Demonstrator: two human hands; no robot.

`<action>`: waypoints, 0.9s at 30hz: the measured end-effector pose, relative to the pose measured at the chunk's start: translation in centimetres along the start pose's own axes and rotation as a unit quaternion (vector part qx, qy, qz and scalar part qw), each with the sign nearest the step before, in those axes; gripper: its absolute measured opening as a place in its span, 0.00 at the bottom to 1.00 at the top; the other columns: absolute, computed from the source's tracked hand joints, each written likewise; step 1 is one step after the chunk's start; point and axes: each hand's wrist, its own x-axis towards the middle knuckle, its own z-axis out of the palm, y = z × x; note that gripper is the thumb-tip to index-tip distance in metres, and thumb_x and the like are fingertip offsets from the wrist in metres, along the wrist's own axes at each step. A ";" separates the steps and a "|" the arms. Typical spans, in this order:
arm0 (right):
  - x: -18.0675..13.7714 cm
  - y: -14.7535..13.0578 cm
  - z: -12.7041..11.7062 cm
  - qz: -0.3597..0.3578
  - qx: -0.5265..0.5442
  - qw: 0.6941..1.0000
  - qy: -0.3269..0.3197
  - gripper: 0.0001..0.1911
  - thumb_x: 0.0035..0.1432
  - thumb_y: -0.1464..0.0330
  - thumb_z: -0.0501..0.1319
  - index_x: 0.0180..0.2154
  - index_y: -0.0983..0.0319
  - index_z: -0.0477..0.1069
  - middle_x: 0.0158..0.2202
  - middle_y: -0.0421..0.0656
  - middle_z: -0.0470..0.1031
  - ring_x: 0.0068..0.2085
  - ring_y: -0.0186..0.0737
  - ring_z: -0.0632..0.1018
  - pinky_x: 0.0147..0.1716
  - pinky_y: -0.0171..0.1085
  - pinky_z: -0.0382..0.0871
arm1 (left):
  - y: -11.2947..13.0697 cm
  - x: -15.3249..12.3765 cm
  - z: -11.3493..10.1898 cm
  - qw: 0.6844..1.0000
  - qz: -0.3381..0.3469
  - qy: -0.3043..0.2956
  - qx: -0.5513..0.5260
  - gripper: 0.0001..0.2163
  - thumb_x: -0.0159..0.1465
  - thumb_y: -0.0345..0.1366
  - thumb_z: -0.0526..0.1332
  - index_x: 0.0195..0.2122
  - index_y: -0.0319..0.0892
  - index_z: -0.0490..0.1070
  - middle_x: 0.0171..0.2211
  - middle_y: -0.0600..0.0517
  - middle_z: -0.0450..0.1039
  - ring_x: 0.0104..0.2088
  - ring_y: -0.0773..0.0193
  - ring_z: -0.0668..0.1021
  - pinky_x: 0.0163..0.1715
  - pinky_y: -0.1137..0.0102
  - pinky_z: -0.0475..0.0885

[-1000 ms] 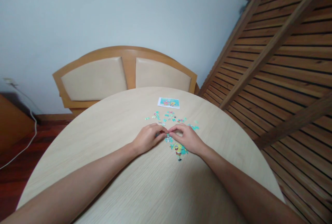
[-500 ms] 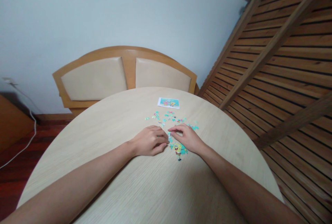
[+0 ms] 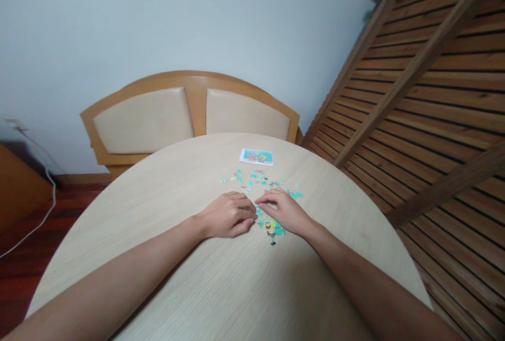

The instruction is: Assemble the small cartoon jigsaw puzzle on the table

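Note:
My left hand (image 3: pixel 232 214) rests palm down on the table with its fingers curled. Its fingertips meet the left side of some small jigsaw pieces (image 3: pixel 259 211), and whatever may be under them is hidden. From the right, my right hand (image 3: pixel 286 209) brings thumb and index finger together in a pinch on a small puzzle piece, mostly covered by the fingertips. Just below the hands lies a joined part of the jigsaw puzzle (image 3: pixel 270 227), with a yellow cartoon figure on turquoise. Several loose puzzle pieces (image 3: pixel 258 174) are scattered beyond my hands.
A printed picture card (image 3: pixel 257 157) with cartoon figures lies toward the far edge of the round wooden table (image 3: pixel 165 183). Behind it stands a padded wooden headboard (image 3: pixel 199 104) against the wall. Slatted wood (image 3: pixel 426 88) leans at right; a white cable (image 3: pixel 51 193) hangs at left.
My right fingertips have shifted very slightly at the small pieces between my hands. My left hand has barely moved, and the other pieces lie as before.

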 end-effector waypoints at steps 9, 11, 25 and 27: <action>0.2 -0.2 0.1 -0.002 -0.031 0.999 0.011 0.05 0.62 0.71 0.64 0.34 0.59 0.79 0.35 0.42 0.80 0.42 0.41 0.78 0.48 0.42 0.67 | 0.0 0.0 0.0 1.000 -0.002 0.000 -0.007 0.10 0.68 0.35 0.56 0.42 0.43 0.78 0.43 0.50 0.79 0.43 0.59 0.79 0.46 0.64 0.73; 0.2 -0.3 0.1 -0.002 -0.032 0.999 0.010 0.04 0.62 0.70 0.64 0.36 0.59 0.79 0.36 0.42 0.80 0.43 0.41 0.77 0.48 0.42 0.67 | 0.0 0.0 0.0 1.000 -0.001 0.003 -0.009 0.10 0.68 0.35 0.56 0.42 0.44 0.78 0.42 0.49 0.79 0.43 0.60 0.79 0.47 0.64 0.73; 0.2 -0.1 0.3 0.008 -0.028 0.999 0.018 0.02 0.60 0.70 0.66 0.33 0.60 0.77 0.36 0.42 0.78 0.43 0.42 0.77 0.51 0.44 0.66 | 0.0 0.1 0.0 1.000 0.000 -0.001 -0.017 0.10 0.68 0.35 0.56 0.42 0.44 0.78 0.43 0.49 0.80 0.43 0.59 0.79 0.47 0.63 0.73; 0.3 -0.1 0.3 0.010 -0.027 0.999 0.018 0.04 0.60 0.70 0.67 0.31 0.60 0.76 0.35 0.42 0.77 0.42 0.42 0.77 0.50 0.43 0.66 | 0.0 0.1 0.0 1.000 0.000 -0.002 -0.019 0.10 0.68 0.35 0.56 0.42 0.44 0.78 0.43 0.49 0.80 0.43 0.59 0.79 0.47 0.63 0.73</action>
